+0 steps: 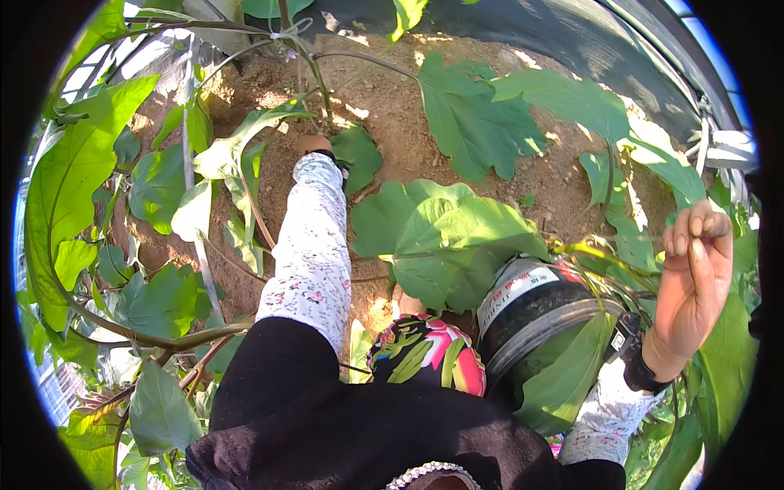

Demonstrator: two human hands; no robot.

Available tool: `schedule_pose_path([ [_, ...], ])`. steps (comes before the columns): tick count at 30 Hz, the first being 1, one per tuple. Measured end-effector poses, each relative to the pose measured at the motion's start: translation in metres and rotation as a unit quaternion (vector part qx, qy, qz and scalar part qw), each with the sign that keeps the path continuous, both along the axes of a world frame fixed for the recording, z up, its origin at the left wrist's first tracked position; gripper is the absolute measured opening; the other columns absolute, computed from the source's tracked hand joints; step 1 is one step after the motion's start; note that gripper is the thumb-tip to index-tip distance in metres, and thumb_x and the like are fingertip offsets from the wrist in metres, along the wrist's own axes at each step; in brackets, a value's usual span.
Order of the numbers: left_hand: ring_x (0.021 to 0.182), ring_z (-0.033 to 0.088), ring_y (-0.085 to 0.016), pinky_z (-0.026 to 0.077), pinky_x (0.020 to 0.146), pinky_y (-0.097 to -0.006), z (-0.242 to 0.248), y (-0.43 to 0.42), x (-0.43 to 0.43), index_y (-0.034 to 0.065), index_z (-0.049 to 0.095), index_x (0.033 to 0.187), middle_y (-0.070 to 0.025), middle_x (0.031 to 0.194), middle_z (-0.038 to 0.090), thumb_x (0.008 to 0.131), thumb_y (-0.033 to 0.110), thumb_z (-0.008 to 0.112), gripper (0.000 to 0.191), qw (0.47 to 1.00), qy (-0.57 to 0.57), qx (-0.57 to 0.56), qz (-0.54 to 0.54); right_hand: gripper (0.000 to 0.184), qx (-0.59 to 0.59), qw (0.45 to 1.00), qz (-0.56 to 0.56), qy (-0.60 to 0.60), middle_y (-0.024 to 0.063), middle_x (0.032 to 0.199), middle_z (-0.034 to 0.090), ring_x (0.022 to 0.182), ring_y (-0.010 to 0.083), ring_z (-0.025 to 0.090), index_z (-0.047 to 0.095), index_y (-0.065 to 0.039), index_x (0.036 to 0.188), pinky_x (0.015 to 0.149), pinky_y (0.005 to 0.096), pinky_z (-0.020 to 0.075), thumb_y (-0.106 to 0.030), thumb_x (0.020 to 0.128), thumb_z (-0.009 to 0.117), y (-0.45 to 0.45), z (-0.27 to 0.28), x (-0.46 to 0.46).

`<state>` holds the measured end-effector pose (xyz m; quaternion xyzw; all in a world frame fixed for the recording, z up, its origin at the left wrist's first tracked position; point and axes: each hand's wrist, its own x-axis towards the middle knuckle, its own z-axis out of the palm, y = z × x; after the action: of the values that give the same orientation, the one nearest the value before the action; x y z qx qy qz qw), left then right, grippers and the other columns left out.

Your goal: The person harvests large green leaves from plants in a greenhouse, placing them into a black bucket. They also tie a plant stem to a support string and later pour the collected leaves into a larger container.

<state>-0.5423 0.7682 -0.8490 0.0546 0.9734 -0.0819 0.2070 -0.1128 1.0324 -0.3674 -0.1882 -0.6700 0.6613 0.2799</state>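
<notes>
My left hand [314, 144] reaches down to the soil by the lower stem [324, 101] of an eggplant plant. Only a small part of it shows past the floral sleeve, so its fingers are hidden. A broad leaf [355, 156] hangs just beside that wrist. At the right, my right hand [695, 269] is raised, palm side showing, fingers curled in and thumb up against them. I see nothing plainly held in it. A black strap with a small device [625, 337] is on the right wrist. Large eggplant leaves [465, 239] spread between my arms.
A black bucket [539, 318] with a printed white band tilts by my flower-patterned knee [429, 355], partly under leaves. Dark sheeting [490, 30] curves along the far edge of the bare soil [392, 122]. At left, thick branches [184, 340] and a pale upright cord [188, 135] cross the foliage.
</notes>
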Motion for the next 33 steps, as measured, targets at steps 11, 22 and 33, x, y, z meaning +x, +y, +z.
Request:
schedule_pose_path([
  [11,0.074,0.053,-0.007,0.044,0.064,-0.021,0.344,0.086,0.173,-0.0016,0.052,0.124,-0.0027,0.089,0.06,0.102,0.015,0.057,0.028,0.564,-0.085,0.795,-0.207,0.029,-0.055,0.995,0.088,0.003,0.0107,0.11,0.052,0.089,0.0181,0.049,0.054,0.002,0.123,0.08,0.0314,0.0426,-0.001,0.094,0.052,0.004,0.003,0.038],
  [22,0.096,0.063,-0.034,0.05,0.084,-0.0404,0.42,0.088,0.268,-0.002,0.062,0.109,-0.0188,0.103,0.065,0.095,0.027,0.065,0.033,0.58,-0.224,0.586,-0.52,0.029,0.017,0.984,0.081,-0.157,0.006,0.107,0.063,0.094,0.0142,0.061,0.057,0.0,0.123,0.086,0.0286,0.049,-0.012,0.097,0.058,-0.041,0.018,0.089],
  [33,0.12,0.056,-0.038,0.046,0.101,-0.0441,0.378,0.196,0.358,0.0046,0.048,0.137,-0.0219,0.13,0.056,0.1,0.046,0.052,0.055,0.577,0.028,0.409,-0.707,0.063,0.004,0.895,-0.247,-0.371,0.0152,0.099,0.059,0.073,0.0211,0.061,0.044,0.01,0.124,0.065,0.0337,0.0541,-0.034,0.09,0.073,-0.093,-0.164,0.296],
])
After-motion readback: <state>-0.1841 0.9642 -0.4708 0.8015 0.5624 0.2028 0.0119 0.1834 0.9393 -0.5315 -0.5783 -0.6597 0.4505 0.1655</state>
